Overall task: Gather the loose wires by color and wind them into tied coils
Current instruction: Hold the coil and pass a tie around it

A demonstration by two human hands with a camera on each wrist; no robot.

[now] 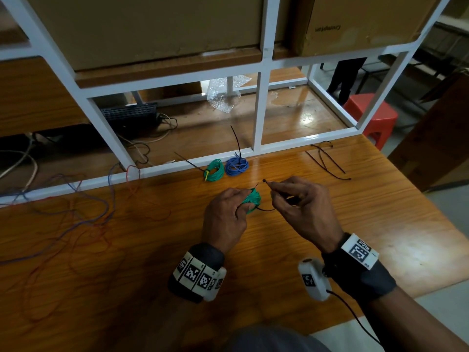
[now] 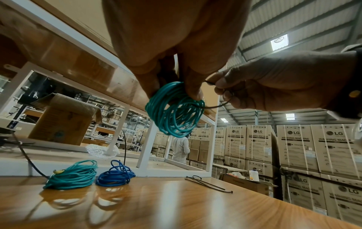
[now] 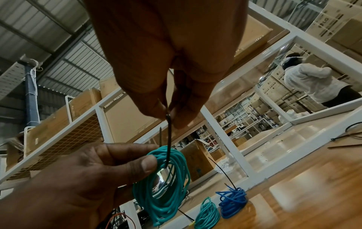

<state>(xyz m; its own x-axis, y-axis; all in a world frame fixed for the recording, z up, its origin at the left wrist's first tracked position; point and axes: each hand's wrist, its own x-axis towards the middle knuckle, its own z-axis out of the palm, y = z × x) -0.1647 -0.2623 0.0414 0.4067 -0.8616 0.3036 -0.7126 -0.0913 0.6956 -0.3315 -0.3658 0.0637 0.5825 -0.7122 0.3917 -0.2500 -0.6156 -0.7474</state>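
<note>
1. Left hand (image 1: 224,215) gripping green coil (image 2: 174,110), raised above table (image 1: 330,224).
2. Right hand (image 1: 302,207) pinching black zip tie (image 3: 169,133), threading through coil.
3. Tied green coil (image 1: 214,170), blue coil (image 1: 236,166) lying beyond.

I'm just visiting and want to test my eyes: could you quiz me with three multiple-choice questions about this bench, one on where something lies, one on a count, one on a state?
1. Where are the spare black ties?
A) far right of the table
B) in a box
C) on the stool

2. How many finished coils lie on the table?
A) one
B) two
C) four

3. The black tie on the held green coil is:
A) cut off
B) fastened
C) threaded, ends apart

Answers: 1 A, they lie there; 2 B, green coil and blue coil; 3 C, right hand pinches one end.
</note>
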